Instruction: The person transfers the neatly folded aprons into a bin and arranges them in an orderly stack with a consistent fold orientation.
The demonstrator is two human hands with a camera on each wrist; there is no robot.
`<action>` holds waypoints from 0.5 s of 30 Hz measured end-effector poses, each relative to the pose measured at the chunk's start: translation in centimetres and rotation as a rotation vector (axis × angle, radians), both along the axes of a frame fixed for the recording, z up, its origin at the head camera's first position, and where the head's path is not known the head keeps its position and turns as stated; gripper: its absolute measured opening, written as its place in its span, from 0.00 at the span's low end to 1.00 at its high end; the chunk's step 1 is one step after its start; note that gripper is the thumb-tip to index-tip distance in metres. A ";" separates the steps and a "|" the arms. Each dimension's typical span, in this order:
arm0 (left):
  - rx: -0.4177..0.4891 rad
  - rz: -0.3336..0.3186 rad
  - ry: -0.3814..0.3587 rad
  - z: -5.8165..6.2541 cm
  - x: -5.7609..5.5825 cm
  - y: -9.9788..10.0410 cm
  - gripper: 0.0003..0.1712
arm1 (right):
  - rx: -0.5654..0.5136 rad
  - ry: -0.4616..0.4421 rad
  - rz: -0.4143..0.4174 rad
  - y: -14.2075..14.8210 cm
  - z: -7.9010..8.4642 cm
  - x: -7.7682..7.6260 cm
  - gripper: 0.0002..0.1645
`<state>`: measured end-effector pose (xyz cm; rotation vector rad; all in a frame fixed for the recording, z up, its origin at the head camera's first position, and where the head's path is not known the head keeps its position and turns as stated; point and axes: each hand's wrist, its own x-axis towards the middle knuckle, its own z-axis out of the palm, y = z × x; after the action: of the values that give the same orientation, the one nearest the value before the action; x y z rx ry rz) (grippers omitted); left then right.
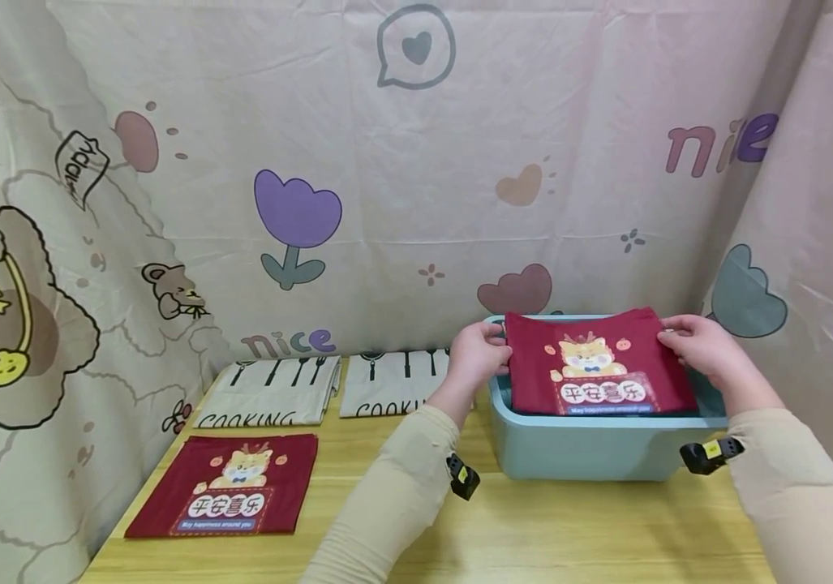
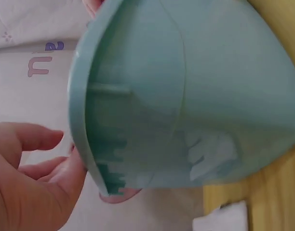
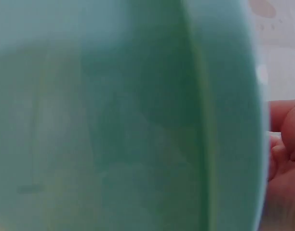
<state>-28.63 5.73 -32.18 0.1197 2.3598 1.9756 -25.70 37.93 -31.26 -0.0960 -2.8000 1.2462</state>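
A folded red cloth [image 1: 533, 365] with a cartoon animal and Chinese lettering lies tilted in the mouth of a light-blue plastic bin [image 1: 591, 450]. At its left edge, my left hand [image 1: 478, 353] holds it, fingertips at the side near the bin's rim. My right hand [image 1: 704, 345] pinches the upper right edge, thumb on the front face. In the left wrist view the bin wall [image 2: 224, 86] hides the cloth, and the left hand [image 2: 36, 183] shows beside the rim. The right wrist view is mostly bin wall [image 3: 113, 120], with part of the right hand [image 3: 287, 159] behind.
Another folded red cloth [image 1: 241, 454] of the same print lies at the front left of the wooden table [image 1: 372, 470]. Behind it are two folded white cloths, one at left [image 1: 263, 397] and one in the middle [image 1: 387, 389], printed COOKING. A patterned curtain [image 1: 416, 162] hangs behind.
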 end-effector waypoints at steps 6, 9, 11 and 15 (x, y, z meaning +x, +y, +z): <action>-0.256 -0.053 0.171 0.5 0.7 -0.9 0.19 | 0.123 0.061 0.052 -0.3 0.5 0.6 0.37; -0.294 -0.078 0.247 0.9 1.0 -1.4 0.19 | 0.151 0.091 0.058 -0.8 0.9 1.0 0.40; -0.298 -0.094 0.282 1.0 1.2 -1.7 0.19 | 0.161 0.111 0.072 -1.1 1.0 1.2 0.40; -0.292 -0.138 0.342 1.2 1.8 -2.6 0.20 | 0.197 0.175 0.104 -1.8 1.1 1.8 0.35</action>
<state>-26.85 3.15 -31.01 0.6304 2.7270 1.6365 -23.89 36.09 -30.13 0.1634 -2.7853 0.9385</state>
